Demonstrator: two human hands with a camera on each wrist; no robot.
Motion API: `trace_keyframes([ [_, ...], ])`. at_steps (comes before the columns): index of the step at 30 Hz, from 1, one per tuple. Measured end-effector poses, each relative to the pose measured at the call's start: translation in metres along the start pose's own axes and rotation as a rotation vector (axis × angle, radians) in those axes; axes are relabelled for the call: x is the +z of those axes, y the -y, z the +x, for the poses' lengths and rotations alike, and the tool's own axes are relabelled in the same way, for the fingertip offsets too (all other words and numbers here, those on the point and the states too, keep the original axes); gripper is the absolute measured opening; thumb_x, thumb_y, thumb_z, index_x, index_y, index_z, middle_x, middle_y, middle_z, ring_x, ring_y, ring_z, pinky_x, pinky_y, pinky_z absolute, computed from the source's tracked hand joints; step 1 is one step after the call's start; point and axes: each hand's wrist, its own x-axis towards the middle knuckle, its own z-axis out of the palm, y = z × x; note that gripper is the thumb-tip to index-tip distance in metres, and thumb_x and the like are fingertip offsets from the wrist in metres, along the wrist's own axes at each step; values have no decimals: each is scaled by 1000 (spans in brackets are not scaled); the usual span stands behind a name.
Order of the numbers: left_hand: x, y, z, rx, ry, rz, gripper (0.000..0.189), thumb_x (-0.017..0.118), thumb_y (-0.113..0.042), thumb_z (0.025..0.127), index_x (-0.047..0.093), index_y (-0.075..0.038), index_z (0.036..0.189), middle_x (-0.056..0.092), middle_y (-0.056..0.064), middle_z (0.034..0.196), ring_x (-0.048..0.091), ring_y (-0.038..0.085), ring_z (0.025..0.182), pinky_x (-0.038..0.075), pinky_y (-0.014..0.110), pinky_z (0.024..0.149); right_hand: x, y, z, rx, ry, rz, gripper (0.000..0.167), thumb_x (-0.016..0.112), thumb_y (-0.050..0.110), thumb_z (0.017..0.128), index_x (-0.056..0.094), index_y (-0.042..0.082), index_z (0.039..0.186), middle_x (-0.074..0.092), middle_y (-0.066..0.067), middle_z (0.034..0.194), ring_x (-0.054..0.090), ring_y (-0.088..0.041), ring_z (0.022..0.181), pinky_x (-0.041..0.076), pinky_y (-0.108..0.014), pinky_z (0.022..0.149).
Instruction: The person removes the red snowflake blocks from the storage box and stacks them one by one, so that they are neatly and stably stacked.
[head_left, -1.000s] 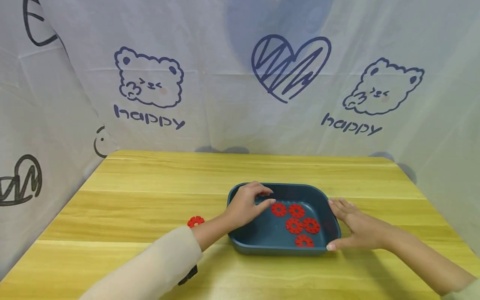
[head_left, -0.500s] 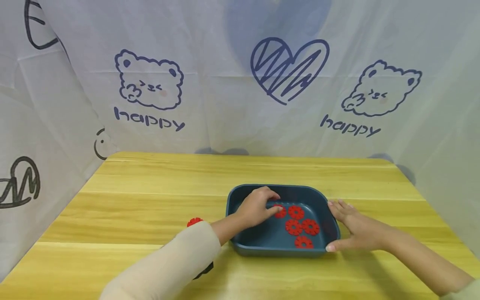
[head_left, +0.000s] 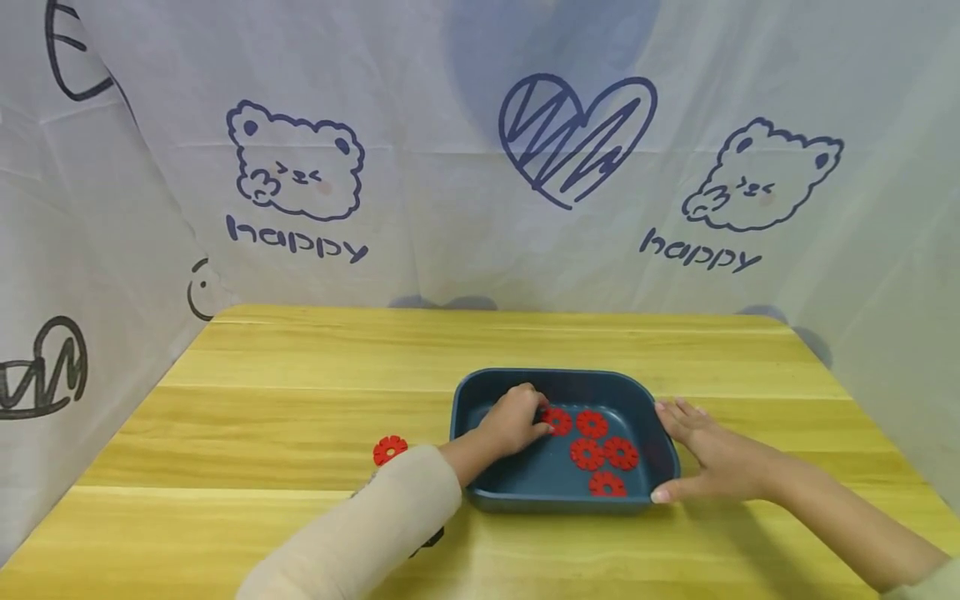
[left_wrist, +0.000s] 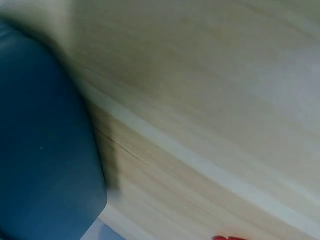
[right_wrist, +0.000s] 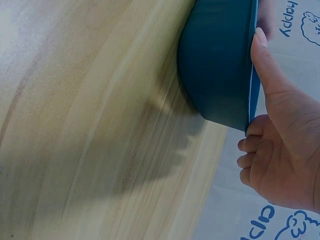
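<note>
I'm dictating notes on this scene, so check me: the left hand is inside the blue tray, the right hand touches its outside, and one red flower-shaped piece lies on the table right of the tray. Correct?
Not quite: that red flower-shaped piece lies left of the tray, as the head view shows. The rest stands.

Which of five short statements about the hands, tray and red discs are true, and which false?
1. The left hand is inside the tray. True.
2. The right hand lies inside it too. False: it touches the tray's edge.
3. A red disc lies on the table, left of the tray. True.
4. The tray's red discs are stacked. False: they lie spread out.
5. The tray is white. False: it is dark blue.
</note>
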Motion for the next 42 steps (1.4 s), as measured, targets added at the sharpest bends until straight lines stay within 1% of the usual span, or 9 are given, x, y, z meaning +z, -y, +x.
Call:
trace_keyframes([
  [6,3,2,1,27,-8,78,23,71,-18,82,70,0,97,61,8,90,58,18,86,50,24,76,0,0,0,-2,2,-5,111,69,56,72,18,-14,141,14,-32,149,7,-58,133,16,-72,100],
  [11,8,4,5,34,7,83,17,70,-16,83,71,-2,92,60,6,87,58,16,84,50,23,75,1,-1,0,-1,2,-5,111,69,56,72,18,-14,141,14,-32,149,7,-58,133,16,-71,100],
  [12,16,11,9,60,-15,83,17,70,-19,83,71,-4,90,59,4,85,57,15,81,50,22,72,1,-1,0,-3,0,-6,111,70,56,72,18,-14,141,14,-32,149,7,-58,133,16,-71,100],
  [16,17,11,9,63,-9,80,14,69,-18,84,71,-4,86,58,4,83,55,14,78,49,21,68,2,-1,0,-10,-8,-13,110,70,55,72,20,-14,141,15,-32,149,8,-58,133,17,-71,100],
  [19,6,3,2,42,11,72,12,69,-14,83,70,-2,85,58,5,84,56,15,79,50,22,69,3,-1,0,-11,-9,-12,110,70,55,73,20,-15,141,15,-32,149,8,-58,133,17,-71,100],
  [23,-2,1,-2,45,5,69,15,69,-15,83,70,-2,90,59,6,87,58,16,82,51,22,71,4,-1,-1,-7,-10,-16,110,70,56,72,20,-15,141,15,-32,149,8,-58,133,17,-71,101],
  [28,-10,2,-5,85,0,70,19,68,-17,84,70,-2,96,61,7,93,59,18,89,52,24,77,4,-1,-1,-1,-8,-22,111,69,57,72,19,-14,141,15,-32,149,8,-58,133,17,-71,101],
  [38,-22,6,-12,192,-34,65,20,68,-16,84,70,-1,97,62,9,95,60,20,92,51,26,80,3,-2,0,-1,-11,-29,111,70,56,72,20,-14,141,16,-33,148,10,-58,132,18,-70,101],
  [42,-26,7,-18,209,-52,42,21,68,-17,84,69,-1,98,62,8,97,60,20,94,51,27,83,2,-2,0,0,-12,-28,111,70,56,72,20,-14,141,16,-33,148,10,-58,132,18,-70,101],
])
